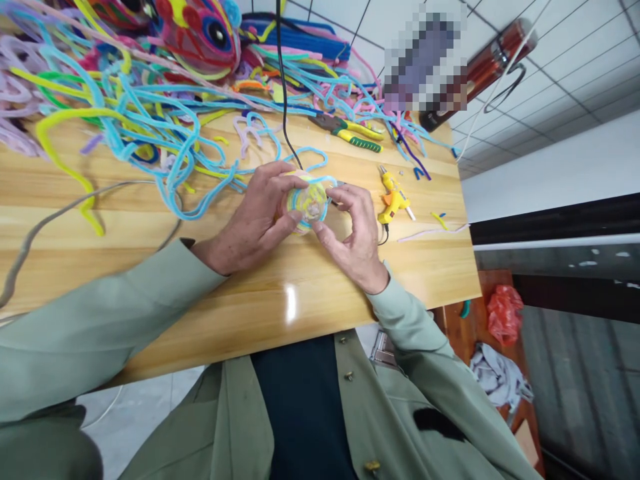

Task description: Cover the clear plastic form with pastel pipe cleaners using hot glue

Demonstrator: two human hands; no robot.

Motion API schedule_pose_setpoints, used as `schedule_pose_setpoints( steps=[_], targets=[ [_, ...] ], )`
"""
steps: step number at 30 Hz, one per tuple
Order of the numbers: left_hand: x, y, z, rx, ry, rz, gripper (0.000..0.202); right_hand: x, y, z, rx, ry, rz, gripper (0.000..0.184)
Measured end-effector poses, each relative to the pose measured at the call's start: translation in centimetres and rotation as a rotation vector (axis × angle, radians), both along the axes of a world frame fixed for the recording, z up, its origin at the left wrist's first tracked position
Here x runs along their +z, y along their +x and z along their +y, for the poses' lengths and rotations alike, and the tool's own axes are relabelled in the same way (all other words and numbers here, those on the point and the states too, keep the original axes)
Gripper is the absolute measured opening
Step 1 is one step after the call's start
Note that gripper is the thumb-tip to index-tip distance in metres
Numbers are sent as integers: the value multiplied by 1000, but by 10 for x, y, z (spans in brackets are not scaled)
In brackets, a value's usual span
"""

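Both my hands hold a small round coil of pipe cleaners (311, 203), wound in yellow, light blue and pale pink, just above the wooden table. My left hand (257, 217) grips its left side, thumb on the coil's face and fingers over the top edge. At the right rim, the thumb and fingers of my right hand (356, 230) curl and pinch the edge, where a light blue strand (323, 179) runs along the top. A dark tip shows behind my right fingers; I cannot make out what it is.
Loose pipe cleaners (175, 143) in many colours cover the back left, with a fuzzy fish-like figure (200, 33) behind. Green-and-yellow pliers (350, 132) and a yellow glue gun (394, 197) lie to the right. A black cord (283, 80) hangs down near my hands. A red flask (480, 73) is at the back right.
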State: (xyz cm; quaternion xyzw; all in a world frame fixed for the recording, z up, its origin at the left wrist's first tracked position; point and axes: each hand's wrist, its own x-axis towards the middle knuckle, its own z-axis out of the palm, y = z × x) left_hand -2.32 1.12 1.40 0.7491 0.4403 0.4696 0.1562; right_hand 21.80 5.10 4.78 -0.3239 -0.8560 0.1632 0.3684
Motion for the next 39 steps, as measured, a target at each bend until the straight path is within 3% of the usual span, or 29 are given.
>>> schedule_pose_setpoints(
  steps=[10,22,28,35,39],
  targets=[
    [0,1,0,-24,23,-20,42,-11,-11,0,-30,50,-17,51],
    [2,1,1,-24,44,42,43,-5,-10,-1,8,33,15,50],
    [2,3,-1,-24,32,21,45,1,-6,0,39,45,-127,43],
    [2,5,-1,-27,58,28,46,2,-5,5,129,233,-224,41],
    [2,3,-1,-40,43,30,47,4,-6,6,162,137,-229,41]
  ],
)
